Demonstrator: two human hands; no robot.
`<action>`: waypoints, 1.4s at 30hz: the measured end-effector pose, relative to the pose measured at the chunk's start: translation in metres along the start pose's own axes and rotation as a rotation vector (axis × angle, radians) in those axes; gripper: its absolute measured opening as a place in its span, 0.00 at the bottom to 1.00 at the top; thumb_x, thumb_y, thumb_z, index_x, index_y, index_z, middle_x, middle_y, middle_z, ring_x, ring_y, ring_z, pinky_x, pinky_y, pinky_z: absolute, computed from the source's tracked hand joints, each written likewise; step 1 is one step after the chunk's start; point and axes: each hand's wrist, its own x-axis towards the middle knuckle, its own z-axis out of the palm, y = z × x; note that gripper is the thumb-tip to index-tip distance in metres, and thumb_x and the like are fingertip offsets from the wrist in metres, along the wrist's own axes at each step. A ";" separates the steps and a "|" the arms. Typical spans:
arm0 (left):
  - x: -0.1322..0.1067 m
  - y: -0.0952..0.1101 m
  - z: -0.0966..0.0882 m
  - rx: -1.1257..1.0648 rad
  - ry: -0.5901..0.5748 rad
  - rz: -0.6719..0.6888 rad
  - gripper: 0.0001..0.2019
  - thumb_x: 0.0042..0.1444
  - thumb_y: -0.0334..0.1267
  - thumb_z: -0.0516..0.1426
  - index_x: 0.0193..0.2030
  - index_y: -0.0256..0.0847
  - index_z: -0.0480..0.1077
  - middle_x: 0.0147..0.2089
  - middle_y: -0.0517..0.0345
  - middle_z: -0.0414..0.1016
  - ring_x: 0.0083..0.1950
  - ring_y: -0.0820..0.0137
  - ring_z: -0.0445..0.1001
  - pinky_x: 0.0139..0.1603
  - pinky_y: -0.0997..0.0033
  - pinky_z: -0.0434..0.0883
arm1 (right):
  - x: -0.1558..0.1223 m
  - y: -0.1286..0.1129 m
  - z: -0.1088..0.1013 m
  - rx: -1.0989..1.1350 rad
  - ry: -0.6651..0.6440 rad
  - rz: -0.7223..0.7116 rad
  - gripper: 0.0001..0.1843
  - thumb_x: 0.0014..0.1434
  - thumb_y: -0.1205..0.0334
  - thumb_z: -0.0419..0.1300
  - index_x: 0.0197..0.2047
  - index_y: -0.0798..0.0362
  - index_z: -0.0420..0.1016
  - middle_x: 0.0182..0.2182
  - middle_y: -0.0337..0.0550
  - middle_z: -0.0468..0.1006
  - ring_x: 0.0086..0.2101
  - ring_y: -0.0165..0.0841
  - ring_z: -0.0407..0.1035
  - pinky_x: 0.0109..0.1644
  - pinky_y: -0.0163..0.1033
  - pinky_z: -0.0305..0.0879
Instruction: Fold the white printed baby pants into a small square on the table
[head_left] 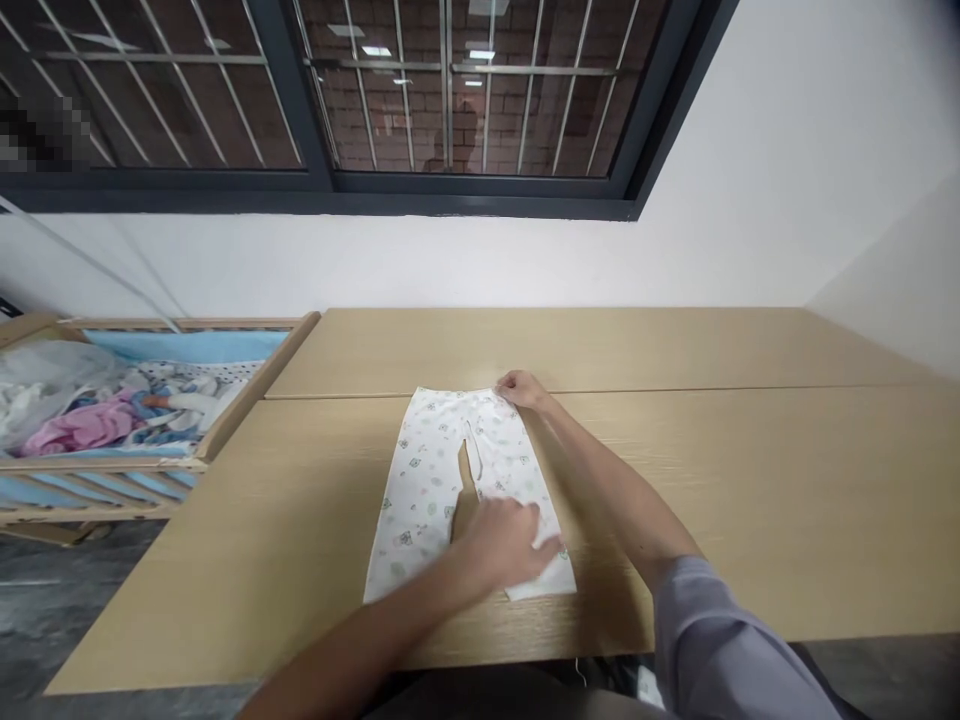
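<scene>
A small pair of white patterned baby trousers [424, 480] lies flat on the wooden table [750, 480], waistband away from me, legs toward me. My left hand [506, 545] rests flat on the lower part of the right trouser leg, fingers stretched out. My right hand [519, 389] is at the far right corner of the waistband, fingers curled and pinching the fabric there.
A wooden crib [247, 385] with blue lining stands left of the table, holding several crumpled clothes [97, 410]. A white wall and a dark-framed barred window [450, 190] are behind. The floor shows at the lower left.
</scene>
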 end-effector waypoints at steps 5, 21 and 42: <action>-0.009 0.038 0.047 0.059 -0.142 0.058 0.26 0.60 0.58 0.54 0.38 0.34 0.79 0.36 0.37 0.81 0.40 0.45 0.81 0.43 0.47 0.73 | -0.007 -0.006 -0.001 -0.037 -0.011 0.013 0.09 0.54 0.62 0.66 0.38 0.53 0.73 0.33 0.39 0.80 0.33 0.30 0.72 0.35 0.31 0.62; -0.107 -0.027 0.005 -0.763 0.129 -0.272 0.23 0.65 0.51 0.47 0.22 0.42 0.66 0.22 0.58 0.73 0.27 0.70 0.69 0.29 0.70 0.61 | -0.002 -0.112 0.001 -0.050 -0.020 -0.030 0.03 0.48 0.68 0.63 0.30 0.54 0.76 0.28 0.43 0.81 0.33 0.34 0.74 0.34 0.32 0.64; -0.173 -0.078 0.007 0.095 0.330 -0.589 0.20 0.68 0.50 0.48 0.34 0.43 0.75 0.33 0.48 0.80 0.38 0.53 0.80 0.39 0.57 0.70 | -0.047 -0.190 0.081 -0.090 -0.092 -0.250 0.14 0.67 0.57 0.56 0.53 0.53 0.73 0.42 0.48 0.83 0.42 0.38 0.76 0.47 0.39 0.68</action>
